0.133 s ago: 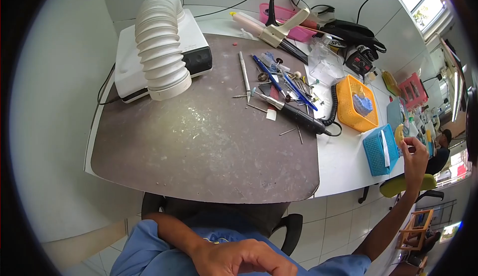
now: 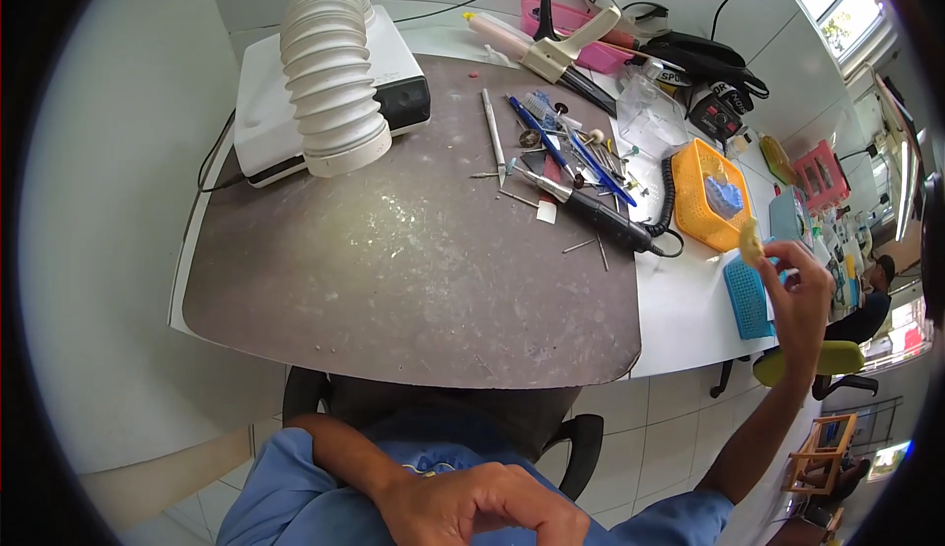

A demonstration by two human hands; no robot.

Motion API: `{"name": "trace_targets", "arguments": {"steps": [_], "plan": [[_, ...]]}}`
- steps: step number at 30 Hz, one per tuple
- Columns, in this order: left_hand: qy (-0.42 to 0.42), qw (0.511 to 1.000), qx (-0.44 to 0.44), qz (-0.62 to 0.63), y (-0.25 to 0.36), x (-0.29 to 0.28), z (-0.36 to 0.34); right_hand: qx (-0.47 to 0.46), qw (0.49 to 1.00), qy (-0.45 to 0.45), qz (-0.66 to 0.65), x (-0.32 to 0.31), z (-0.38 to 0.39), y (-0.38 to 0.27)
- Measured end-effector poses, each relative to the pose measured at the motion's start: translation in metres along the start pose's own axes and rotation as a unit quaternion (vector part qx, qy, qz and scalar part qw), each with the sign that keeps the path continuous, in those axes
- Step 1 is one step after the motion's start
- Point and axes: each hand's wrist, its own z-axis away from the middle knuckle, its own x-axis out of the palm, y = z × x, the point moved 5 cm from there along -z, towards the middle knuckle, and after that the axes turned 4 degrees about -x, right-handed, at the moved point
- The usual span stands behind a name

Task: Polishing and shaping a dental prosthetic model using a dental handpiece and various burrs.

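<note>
My right hand (image 2: 802, 295) is raised above the blue basket (image 2: 748, 300), pinching a small pale yellow curved piece (image 2: 751, 242) that looks like a dental cast. The cast's upper part is in front of the yellow basket's (image 2: 689, 213) near corner. A blue lump (image 2: 724, 197) lies inside that yellow basket. Close to my body, my left hand (image 2: 482, 507) is closed, its fingers curled. The lower picture edge cuts off its fingertips, so anything in them is hidden.
A black-handled rotary handpiece (image 2: 605, 219) lies among blue pens, burs and small tools on the brown mat (image 2: 394, 270). At the back left stands a white box with a ribbed hose (image 2: 330, 83). A glue gun (image 2: 561, 54) lies by a pink basket (image 2: 600, 59). Another person (image 2: 871, 300) sits far right.
My right hand has moved left with the yellow cast, from beyond the blue basket to over it. The left hand has stayed put. The view has shifted slightly.
</note>
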Motion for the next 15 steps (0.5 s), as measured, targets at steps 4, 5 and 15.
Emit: {"name": "trace_targets", "arguments": {"steps": [4, 5, 15], "plan": [[0.151, 0.988, -0.014, 0.031, 0.008, 0.008, 0.013, -0.142, 0.982, -0.060, -0.110, 0.056, -0.007, -0.085], [0.156, 0.987, -0.012, 0.027, 0.014, 0.008, 0.017, -0.181, 0.971, -0.071, -0.142, 0.071, -0.010, -0.099], [0.127, 0.956, -0.012, -0.262, 0.076, 0.021, 0.003, -0.283, 0.931, -0.130, -0.189, 0.130, -0.023, -0.181]]}}
